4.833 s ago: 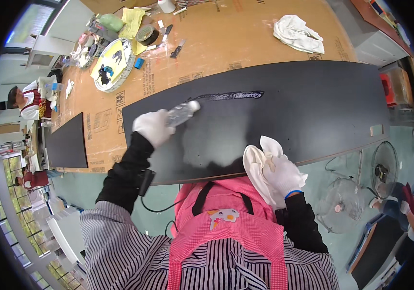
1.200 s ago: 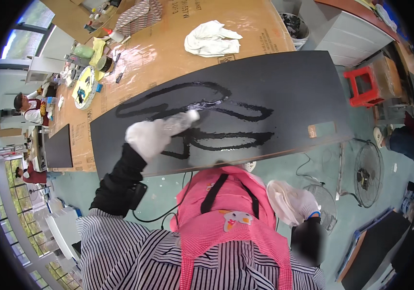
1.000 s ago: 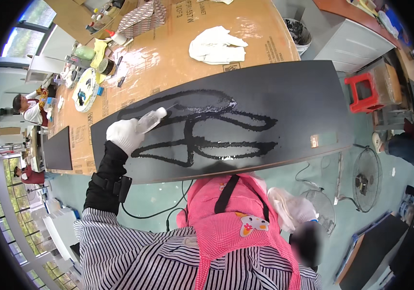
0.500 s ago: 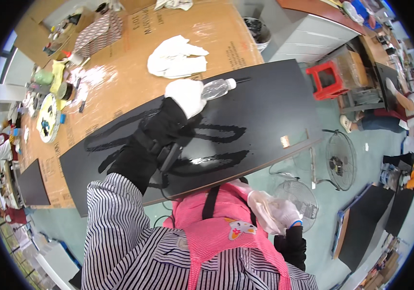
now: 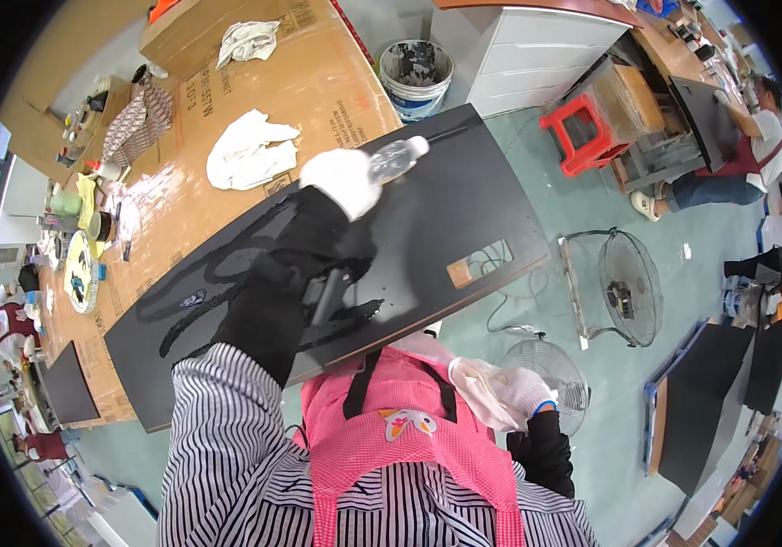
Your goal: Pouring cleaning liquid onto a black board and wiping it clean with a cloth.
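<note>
My left hand (image 5: 341, 180), in a white glove, is wrapped round a clear plastic bottle (image 5: 393, 161) with a white cap. The bottle lies tilted low over a large dark panel (image 5: 450, 214), its cap pointing up and to the right. Wet dark streaks (image 5: 217, 273) mark the panel left of and under my forearm. My right hand (image 5: 526, 394), gloved as well, grips a whitish cloth (image 5: 485, 390) beside my pink apron, off the panel's near edge.
Beyond the panel, a white rag (image 5: 252, 153) lies on the cardboard-covered table (image 5: 327, 100). A bucket (image 5: 416, 77) stands behind the panel. Two floor fans (image 5: 630, 287) are on the right, near a red stool (image 5: 582, 137). At far right a person (image 5: 760, 137) handles another panel.
My view has shifted, so the table and panel appear further left. Liquid streaks now reach different parts of the panel. The bottle stays in my left hand, the cloth in my right.
</note>
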The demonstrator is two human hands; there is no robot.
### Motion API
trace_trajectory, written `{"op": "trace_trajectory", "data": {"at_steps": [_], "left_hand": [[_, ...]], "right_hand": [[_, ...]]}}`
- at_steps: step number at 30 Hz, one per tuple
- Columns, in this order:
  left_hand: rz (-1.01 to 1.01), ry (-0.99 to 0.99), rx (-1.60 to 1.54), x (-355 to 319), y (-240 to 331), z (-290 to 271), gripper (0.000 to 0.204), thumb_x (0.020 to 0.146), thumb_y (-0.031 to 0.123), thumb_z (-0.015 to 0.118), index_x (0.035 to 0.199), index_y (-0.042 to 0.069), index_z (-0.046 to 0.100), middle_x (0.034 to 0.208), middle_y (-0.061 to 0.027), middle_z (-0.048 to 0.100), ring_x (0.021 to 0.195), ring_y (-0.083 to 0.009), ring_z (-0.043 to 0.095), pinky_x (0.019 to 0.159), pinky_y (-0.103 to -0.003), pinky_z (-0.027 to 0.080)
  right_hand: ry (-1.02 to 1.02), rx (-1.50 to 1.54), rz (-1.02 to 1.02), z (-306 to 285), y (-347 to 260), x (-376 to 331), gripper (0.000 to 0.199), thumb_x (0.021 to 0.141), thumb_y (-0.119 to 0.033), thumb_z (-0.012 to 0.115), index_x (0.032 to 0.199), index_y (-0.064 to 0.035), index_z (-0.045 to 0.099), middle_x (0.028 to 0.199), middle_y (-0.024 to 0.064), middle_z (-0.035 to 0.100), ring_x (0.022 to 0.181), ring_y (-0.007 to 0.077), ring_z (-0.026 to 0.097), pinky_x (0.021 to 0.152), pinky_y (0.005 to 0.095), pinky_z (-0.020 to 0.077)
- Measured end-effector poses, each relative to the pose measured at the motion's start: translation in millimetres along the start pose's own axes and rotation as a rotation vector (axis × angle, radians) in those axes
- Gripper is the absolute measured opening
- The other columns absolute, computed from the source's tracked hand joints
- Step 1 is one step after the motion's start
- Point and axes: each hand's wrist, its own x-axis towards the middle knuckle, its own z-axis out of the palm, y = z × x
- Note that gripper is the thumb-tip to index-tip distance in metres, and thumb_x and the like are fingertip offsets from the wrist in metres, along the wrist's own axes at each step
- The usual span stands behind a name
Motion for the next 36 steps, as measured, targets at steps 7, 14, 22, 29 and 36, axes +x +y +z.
{"op": "trace_trajectory", "data": {"at_steps": [7, 14, 22, 29, 36], "left_hand": [[-0.389, -0.27, 0.227, -84.3, -66.9, -51.5, 0.034, 0.08, 0.037, 0.074, 0.096, 0.008, 0.08, 0.087, -0.0195, 0.076, 0.087, -0.0385, 0.075, 0.081, -0.048, 0.06], [-0.501, -0.448, 0.41, -133.3, -60.2, -78.3, 0.033, 0.08, 0.037, 0.076, 0.096, 0.008, 0.079, 0.088, -0.0191, 0.077, 0.088, -0.0368, 0.076, 0.081, -0.048, 0.06], [0.039, -0.144, 0.085, -74.3, 70.1, -26.8, 0.025, 0.078, 0.03, 0.078, 0.088, 0.008, 0.071, 0.069, -0.0166, 0.07, 0.069, -0.0348, 0.073, 0.066, -0.047, 0.058], [-0.113, -0.155, 0.287, -108.1, 12.1, -54.9, 0.02, 0.084, 0.029, 0.071, 0.09, 0.009, 0.073, 0.069, -0.0165, 0.071, 0.068, -0.038, 0.073, 0.063, -0.05, 0.058], [-0.407, -0.373, 0.249, -89.6, 8.9, -74.5, 0.031, 0.083, 0.035, 0.075, 0.099, 0.009, 0.075, 0.084, -0.0177, 0.075, 0.083, -0.0375, 0.075, 0.077, -0.05, 0.059]], "right_hand": [[-0.039, -0.037, -0.083, -32.3, 25.0, 24.1, 0.052, 0.097, -0.057, 0.056, 0.116, -0.0151, 0.079, 0.109, 0.0239, 0.076, 0.105, 0.0449, 0.071, 0.094, 0.0513, 0.0554], [-0.105, -0.017, -0.09, -32.2, 62.7, 43.7, 0.057, 0.096, -0.062, 0.056, 0.121, -0.0159, 0.078, 0.113, 0.0244, 0.075, 0.109, 0.0445, 0.07, 0.096, 0.0504, 0.0545], [-0.124, -0.029, -0.11, -74.2, 44.3, 31.1, 0.064, 0.094, -0.067, 0.054, 0.118, -0.0124, 0.079, 0.114, 0.0239, 0.075, 0.112, 0.044, 0.069, 0.095, 0.0486, 0.0545], [-0.09, 0.032, -0.088, -56.3, 87.8, 47.9, 0.054, 0.093, -0.06, 0.06, 0.119, -0.0156, 0.078, 0.113, 0.023, 0.075, 0.11, 0.0436, 0.07, 0.093, 0.0492, 0.0546], [-0.117, -0.054, -0.09, -54.3, 86.3, 67.4, 0.054, 0.09, -0.059, 0.062, 0.116, -0.0146, 0.079, 0.11, 0.0226, 0.076, 0.106, 0.0431, 0.071, 0.092, 0.0499, 0.055]]}}
